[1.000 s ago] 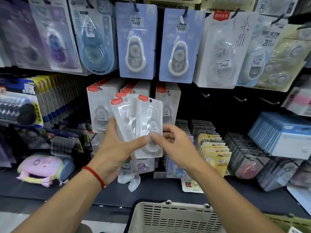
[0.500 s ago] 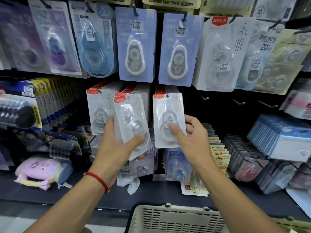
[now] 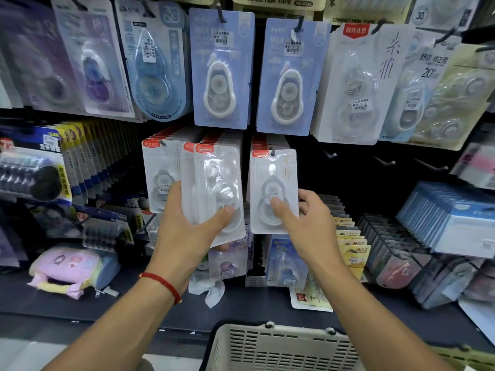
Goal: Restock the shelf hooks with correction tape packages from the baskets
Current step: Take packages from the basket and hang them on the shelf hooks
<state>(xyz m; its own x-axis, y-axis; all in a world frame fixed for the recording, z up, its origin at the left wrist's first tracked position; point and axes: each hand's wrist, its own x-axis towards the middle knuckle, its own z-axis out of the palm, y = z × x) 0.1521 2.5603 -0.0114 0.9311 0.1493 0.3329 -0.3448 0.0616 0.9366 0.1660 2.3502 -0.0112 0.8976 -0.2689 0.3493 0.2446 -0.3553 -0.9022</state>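
- The pack (image 3: 274, 191) in the right hand (image 3: 308, 226) sits up at the middle row, its hang hole right at a hook tip (image 3: 272, 153), thumb on the blister and fingers curled behind. Can't tell if the hook is through the hole or just poking at it.
- If it's only on the tip, letting go now probably drops the pack, maybe onto the shelf (image 3: 134, 298) clutter and not back in the basket (image 3: 281, 349).
- That row already looks stuffed, so pushing hard could bend the card or tear the hole.
- The left hand (image 3: 187, 236) grips a small stack of spares (image 3: 214, 188), thumb across the front, held just beside the hung row (image 3: 158, 175). The blisters look slick and the stack is fanned a bit, so one could slide out while attention is on the right side.
- The spares also cover the neighbouring hook, so it'd be easy to hang on the wrong peg.
- Bare hooks (image 3: 332, 155) further right are free, but I can't say they're for this item.
- The basket sits low at the front edge, easy to bump with an elbow.
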